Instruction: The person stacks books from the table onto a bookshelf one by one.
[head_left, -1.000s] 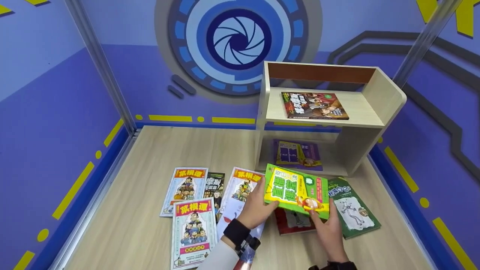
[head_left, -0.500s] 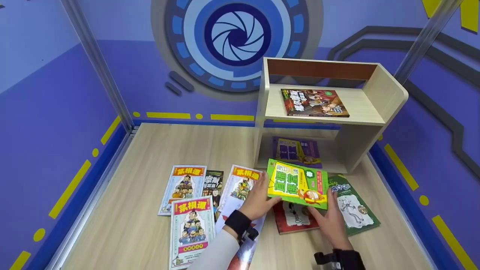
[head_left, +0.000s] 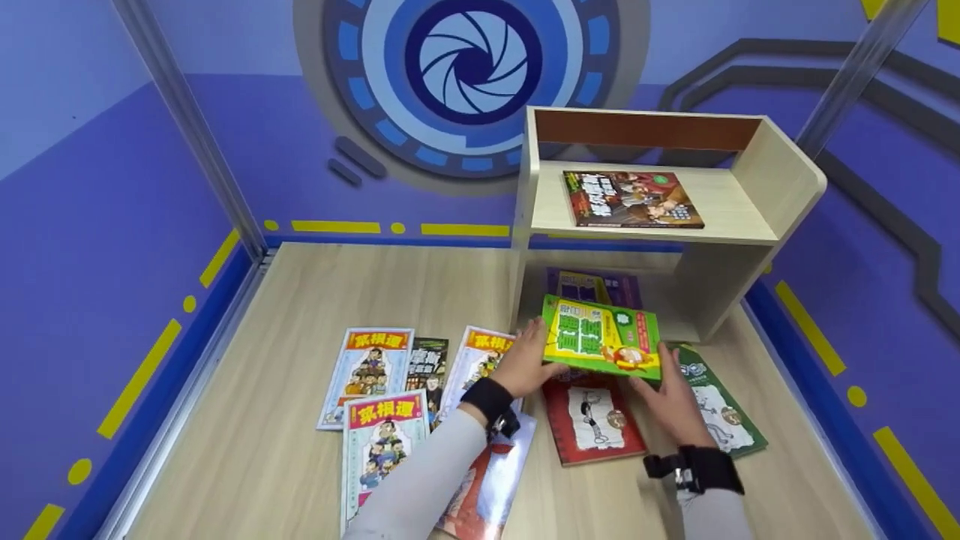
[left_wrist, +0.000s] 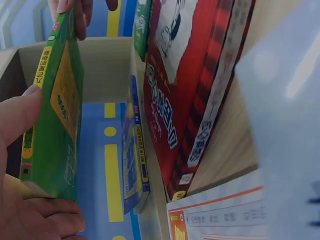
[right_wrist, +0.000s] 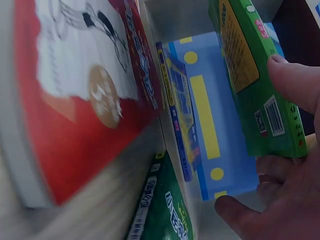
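While both hands hold the green-and-yellow book (head_left: 602, 336) above the counter (head_left: 247, 420), it hangs just before the lower compartment of the bookshelf (head_left: 784, 172); whether its far edge is inside the opening, I cannot tell. The left grip (head_left: 526, 364) pinches its end at nine o'clock, thumb against the spine and fingers beneath, and the right grip (head_left: 675, 401) pinches the end at four o'clock in the same way. Taking the held book as the dial's centre, a purple book (head_left: 628, 287) lies flat at twelve in the lower compartment, partly hidden behind it, with the upper board above. Farther out, between twelve and one, a dark brown book (head_left: 634, 199) lies flat on the upper board. At six, near the bookshelf's front, is a red book (head_left: 596, 420), and at four a dark green book (head_left: 724, 412) lies slantwise, partly covered by the right grip. At seven, the left sleeve (head_left: 427, 480) crosses a glossy book (head_left: 491, 480). Between eight and nine, the left grip partly hides an orange-titled comic (head_left: 480, 360); farther out at nine, a black book (head_left: 429, 364) sits against a blue-edged comic (head_left: 371, 371), and at eight a pink-banded comic (head_left: 384, 439) overlaps that one's near end.
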